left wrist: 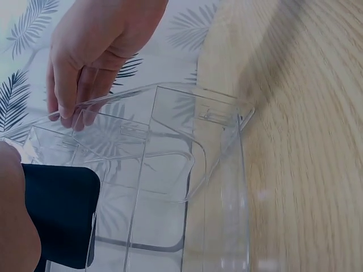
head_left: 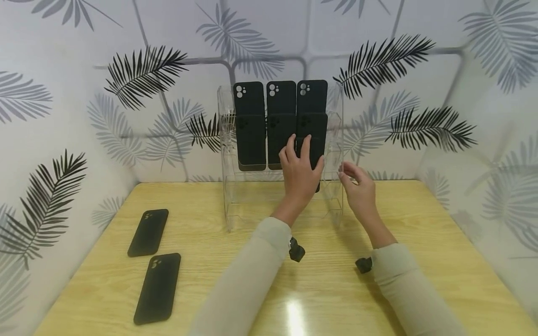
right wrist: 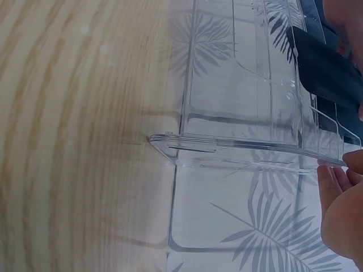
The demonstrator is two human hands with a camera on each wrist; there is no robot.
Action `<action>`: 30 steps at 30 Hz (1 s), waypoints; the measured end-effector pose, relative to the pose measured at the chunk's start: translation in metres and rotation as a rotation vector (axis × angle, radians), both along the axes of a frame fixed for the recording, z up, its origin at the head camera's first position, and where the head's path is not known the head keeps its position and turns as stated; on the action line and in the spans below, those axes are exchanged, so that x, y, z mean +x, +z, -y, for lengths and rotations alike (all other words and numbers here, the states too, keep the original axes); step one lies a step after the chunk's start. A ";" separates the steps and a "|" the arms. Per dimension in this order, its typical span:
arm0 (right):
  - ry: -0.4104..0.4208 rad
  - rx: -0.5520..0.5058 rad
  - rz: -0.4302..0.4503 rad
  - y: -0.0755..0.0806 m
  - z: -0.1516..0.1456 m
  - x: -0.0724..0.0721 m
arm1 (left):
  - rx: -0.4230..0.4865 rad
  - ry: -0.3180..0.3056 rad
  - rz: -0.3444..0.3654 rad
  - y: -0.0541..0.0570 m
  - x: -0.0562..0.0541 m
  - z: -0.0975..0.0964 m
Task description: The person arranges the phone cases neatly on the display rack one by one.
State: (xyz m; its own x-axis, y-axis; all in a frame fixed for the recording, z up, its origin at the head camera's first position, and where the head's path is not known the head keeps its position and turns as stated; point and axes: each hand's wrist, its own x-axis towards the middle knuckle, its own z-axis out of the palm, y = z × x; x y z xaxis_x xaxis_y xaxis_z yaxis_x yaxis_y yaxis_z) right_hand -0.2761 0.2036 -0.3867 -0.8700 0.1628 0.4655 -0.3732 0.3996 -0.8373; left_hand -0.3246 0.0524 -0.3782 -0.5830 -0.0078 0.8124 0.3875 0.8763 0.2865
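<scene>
A clear acrylic display rack [head_left: 279,205] stands at the back of the table. Its upper tiers hold several black phone cases [head_left: 251,140], in columns with camera cutouts at the top. My left hand [head_left: 300,175] is at the right column, its fingers spread over a black phone case [left wrist: 62,218] that it holds low in the rack; much of that case is hidden behind the hand. With thumb and fingers, my right hand [head_left: 359,189] pinches the rack's right side panel [right wrist: 244,144].
On the table's left lie two more black phone cases, the farther one [head_left: 148,232] and the nearer one [head_left: 157,288]. A leaf-patterned wall [head_left: 168,93] rises directly behind the rack. Small black devices [head_left: 296,250] hang at both wrists.
</scene>
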 end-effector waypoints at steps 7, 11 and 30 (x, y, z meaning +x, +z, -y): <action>-0.011 0.022 -0.009 0.006 0.004 0.007 | 0.015 0.000 -0.011 -0.003 -0.002 -0.008; -0.003 0.017 -0.007 0.005 0.003 0.006 | 0.004 0.034 -0.002 -0.005 -0.002 -0.011; -0.012 0.004 -0.028 -0.022 -0.009 -0.019 | -0.096 0.187 0.077 -0.016 0.005 -0.016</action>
